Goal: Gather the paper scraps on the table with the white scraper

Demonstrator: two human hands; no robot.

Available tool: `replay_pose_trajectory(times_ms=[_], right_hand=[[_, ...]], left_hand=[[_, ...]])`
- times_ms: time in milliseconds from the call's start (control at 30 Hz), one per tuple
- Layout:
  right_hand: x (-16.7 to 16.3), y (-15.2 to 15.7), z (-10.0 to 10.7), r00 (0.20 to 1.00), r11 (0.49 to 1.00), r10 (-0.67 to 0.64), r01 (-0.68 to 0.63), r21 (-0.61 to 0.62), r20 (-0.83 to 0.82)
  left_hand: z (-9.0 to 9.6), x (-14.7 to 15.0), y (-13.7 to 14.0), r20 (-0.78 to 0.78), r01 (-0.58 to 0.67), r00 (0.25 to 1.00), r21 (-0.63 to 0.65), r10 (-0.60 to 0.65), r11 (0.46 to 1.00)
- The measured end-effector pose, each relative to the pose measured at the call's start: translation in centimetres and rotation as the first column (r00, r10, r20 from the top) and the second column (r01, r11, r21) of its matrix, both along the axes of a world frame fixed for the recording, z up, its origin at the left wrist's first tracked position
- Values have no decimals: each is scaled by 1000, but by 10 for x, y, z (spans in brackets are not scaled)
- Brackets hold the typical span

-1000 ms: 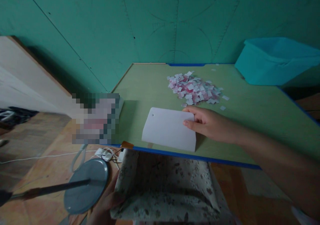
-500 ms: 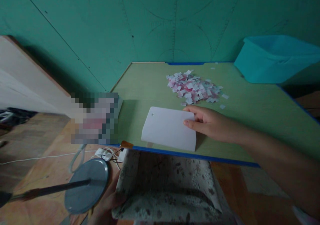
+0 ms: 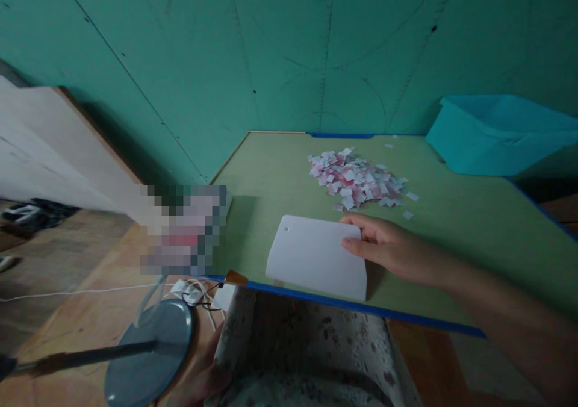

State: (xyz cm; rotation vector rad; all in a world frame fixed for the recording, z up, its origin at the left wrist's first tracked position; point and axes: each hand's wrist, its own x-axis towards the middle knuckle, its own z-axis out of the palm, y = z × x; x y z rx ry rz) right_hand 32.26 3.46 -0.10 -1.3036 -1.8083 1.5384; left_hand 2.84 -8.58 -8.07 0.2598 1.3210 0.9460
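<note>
the right hand [image 3: 372,244] is clamped on the right end of a white plastic scraper [image 3: 316,259], thumb on the upper face and fingers tucked behind the far edge. the scraper lies over the near part of the green tabletop [image 3: 262,178], just beside its blue near edge, the small hole at its far left corner. with the grip at one end only, the left end is likely to tip or flex; a firm thumb and a level wrist should keep the near edge even. the paper scraps look light, so slow, low strokes would suit them best.

the pile of paper scraps [image 3: 356,178] sits on the far side of the scraper, with a few loose bits to its right. the left hand [image 3: 205,374] is low on the left, at the edge of a floral-patterned cloth [image 3: 316,341] below the table edge; i cannot tell whether its fingers are closed on it. a teal bin [image 3: 487,139] stands far right. near left, a round grey base [image 3: 167,320] with a pole and white cables [image 3: 210,310] crowd the left arm's side.
</note>
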Motion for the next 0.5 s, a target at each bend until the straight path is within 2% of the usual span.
replay_pose_trajectory(times_ms=[133,300,500], right_hand=[[0,-1,2,999,998,3,-5,-63,-33],[0,-2,2,997,994,1,-9,-106,-78],[-1,-2,4,991,990,-2,-17,-138,-137]], left_hand=[[-4,-1,-1,72,-25,997,21,24,999],[-12,-4,-5,90,56,994,97,-64,994],[-17,-3,-6,192,68,976,155,-97,986]])
